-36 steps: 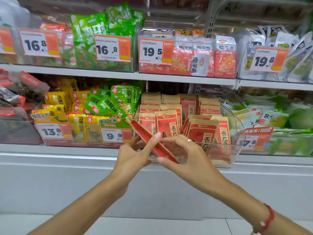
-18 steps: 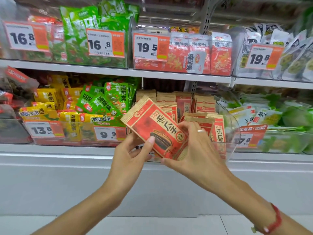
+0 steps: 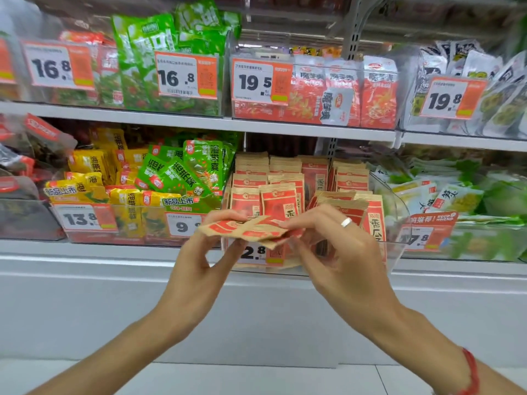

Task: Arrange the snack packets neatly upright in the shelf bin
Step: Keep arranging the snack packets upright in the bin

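In front of the clear bin [image 3: 396, 246] on the lower shelf, both hands are on a small bunch of red and tan packets [image 3: 251, 230] held nearly flat, edge toward the camera. The left hand [image 3: 199, 269] pinches the left end between thumb and fingers, and the right hand [image 3: 342, 260], ring on one finger, pinches the right end with its fingertips. Looks to me like the squaring-up step: getting the bunch lined up before it goes in. Next move probably means tipping them upright and sliding them into the front gap of the bin, just behind the tag, without knocking the rows [image 3: 285, 178] already standing there, some of which lean a bit on the right. Reading-wise, the packets carry Chinese text I can't make out reliably. The bin's own tag [image 3: 256, 253] is half hidden behind the packets, showing "2.8". Neighbour tags read 13.8 [image 3: 82, 219] and a partly covered 9 on the left, something ending 7.8 on the right. The upper shelf shows 16.8, 16.8, 19.5 [image 3: 256, 81] and 19.8.
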Tool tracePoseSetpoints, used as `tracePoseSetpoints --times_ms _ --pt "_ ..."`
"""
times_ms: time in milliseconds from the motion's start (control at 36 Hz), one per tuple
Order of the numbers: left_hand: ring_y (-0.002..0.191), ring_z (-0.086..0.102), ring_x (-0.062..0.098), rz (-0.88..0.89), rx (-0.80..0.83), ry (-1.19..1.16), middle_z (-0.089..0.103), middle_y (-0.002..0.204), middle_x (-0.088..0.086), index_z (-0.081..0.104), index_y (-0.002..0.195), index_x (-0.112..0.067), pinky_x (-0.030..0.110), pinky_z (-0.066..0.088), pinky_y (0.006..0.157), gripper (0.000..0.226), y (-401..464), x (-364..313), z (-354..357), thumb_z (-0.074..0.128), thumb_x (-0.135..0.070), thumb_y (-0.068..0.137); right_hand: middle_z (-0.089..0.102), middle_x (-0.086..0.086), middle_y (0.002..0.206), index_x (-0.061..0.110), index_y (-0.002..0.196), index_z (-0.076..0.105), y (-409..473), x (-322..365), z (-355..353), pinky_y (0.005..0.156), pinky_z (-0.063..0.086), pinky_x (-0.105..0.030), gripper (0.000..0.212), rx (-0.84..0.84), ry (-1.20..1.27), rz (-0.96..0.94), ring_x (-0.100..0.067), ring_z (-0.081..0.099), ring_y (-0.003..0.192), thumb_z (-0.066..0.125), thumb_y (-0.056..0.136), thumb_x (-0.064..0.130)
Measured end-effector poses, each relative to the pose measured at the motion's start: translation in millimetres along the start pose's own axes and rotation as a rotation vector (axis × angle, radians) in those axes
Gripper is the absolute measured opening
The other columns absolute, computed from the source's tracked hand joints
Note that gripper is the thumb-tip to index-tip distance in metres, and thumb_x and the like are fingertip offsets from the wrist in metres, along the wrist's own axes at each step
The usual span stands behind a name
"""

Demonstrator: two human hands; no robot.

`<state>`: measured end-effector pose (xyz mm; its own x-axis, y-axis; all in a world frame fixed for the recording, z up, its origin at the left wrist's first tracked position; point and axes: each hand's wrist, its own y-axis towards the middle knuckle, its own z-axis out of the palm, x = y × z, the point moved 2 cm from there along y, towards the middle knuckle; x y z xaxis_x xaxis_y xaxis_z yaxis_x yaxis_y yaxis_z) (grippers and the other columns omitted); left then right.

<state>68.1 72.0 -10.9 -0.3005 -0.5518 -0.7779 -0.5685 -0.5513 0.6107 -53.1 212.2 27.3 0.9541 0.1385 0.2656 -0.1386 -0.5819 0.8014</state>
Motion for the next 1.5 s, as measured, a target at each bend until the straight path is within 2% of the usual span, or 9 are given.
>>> tracePoseSetpoints --times_ms 194,389,500,750,833,945,1167,1389,1500 --pt "0.113 0.052 -0.010 0.335 -0.059 0.419 0.051 0.121 -0.035 0.054 0.122 -0.026 0.007 0.040 0.092 0.034 -0.4 -8.8 -8.6 0.056 -0.025 0.089 0.061 0.021 0.093 0.025 0.099 0.063 2.1 -2.8 -4.0 0.070 0.052 -0.023 0.028 -0.044 -0.066 0.002 0.000 0.059 0.088 0.076 0.078 0.012" --pt "0.100 0.056 0.006 0.517 -0.051 0.759 0.053 0.116 -0.014 0.047 0.128 -0.029 0.023 0.052 0.065 0.037 8.4 -19.2 3.3 0.045 -0.033 0.092 0.067 0.014 0.103 0.022 0.104 0.070 14.9 -1.5 -21.5 0.087 0.049 -0.025 0.027 -0.102 -0.037 -0.047 -0.006 0.061 0.102 0.074 0.078 0.015" --pt "0.102 0.054 0.005 0.653 -0.027 0.770 0.052 0.119 -0.012 0.046 0.132 -0.023 0.015 0.043 0.076 0.034 17.7 -27.3 16.1 0.036 -0.036 0.102 0.068 0.018 0.100 0.031 0.106 0.067 19.9 0.9 -22.7 0.081 0.047 -0.025 0.023 0.005 -0.134 -0.138 -0.004 0.061 0.094 0.062 0.083 0.027" --pt "0.122 0.043 0.003 0.362 -0.113 0.739 0.053 0.130 -0.011 0.050 0.133 -0.020 0.016 0.032 0.105 0.042 70.3 -5.0 23.4 0.046 -0.038 0.095 0.066 0.007 0.096 0.017 0.105 0.066 43.6 -32.4 -84.7 0.074 0.049 -0.024 0.019 -0.280 -0.363 -0.235 -0.011 0.061 0.090 0.065 0.086 0.016" --pt "0.134 0.026 0.002 0.167 0.046 0.851 0.037 0.145 -0.013 0.042 0.140 -0.025 0.031 0.036 0.111 0.049 92.7 10.6 35.8 0.055 -0.034 0.094 0.064 0.008 0.091 0.016 0.098 0.068 62.7 -56.1 -96.4 0.069 0.044 -0.018 0.012 -0.186 -0.526 -0.214 -0.011 0.056 0.085 0.065 0.087 0.012" --pt "0.146 0.008 0.007 0.004 0.252 0.895 0.006 0.158 -0.012 0.011 0.152 -0.025 0.025 0.014 0.117 0.067 112.3 33.7 53.7 0.048 -0.040 0.098 0.058 0.011 0.088 0.021 0.096 0.065 86.9 -93.1 -92.9 0.062 0.045 -0.024 0.020 0.030 -0.585 -0.148 -0.012 0.050 0.083 0.072 0.081 0.009" --pt "0.146 0.004 0.005 0.136 0.279 0.899 0.013 0.157 -0.017 0.016 0.152 -0.030 0.019 0.001 0.115 0.060 120.6 64.8 67.7 0.043 -0.040 0.099 0.059 0.015 0.092 0.018 0.101 0.066 116.8 -152.1 -58.8 0.079 0.047 -0.033 0.011 0.584 -0.269 0.115 -0.005 0.054 0.088 0.056 0.096 0.021" --pt "0.138 0.039 0.020 0.191 0.259 0.978 0.045 0.147 0.000 0.044 0.142 -0.016 0.032 0.024 0.112 0.065 131.2 71.5 71.2 0.067 -0.036 0.085 0.063 0.020 0.100 0.023 0.114 0.066 137.8 -172.7 -61.4 0.089 0.050 -0.029 0.022 0.588 -0.313 0.210 0.001 0.060 0.095 0.058 0.094 0.025" --pt "0.146 0.015 0.010 0.193 0.236 0.939 0.023 0.157 -0.008 0.021 0.152 -0.021 0.025 0.011 0.117 0.067 131.5 76.3 74.6 0.049 -0.042 0.096 0.061 0.014 0.097 0.028 0.111 0.067 130.9 -171.2 -43.4 0.082 0.049 -0.038 0.020 0.594 -0.429 0.099 -0.008 0.058 0.090 0.056 0.095 0.029"
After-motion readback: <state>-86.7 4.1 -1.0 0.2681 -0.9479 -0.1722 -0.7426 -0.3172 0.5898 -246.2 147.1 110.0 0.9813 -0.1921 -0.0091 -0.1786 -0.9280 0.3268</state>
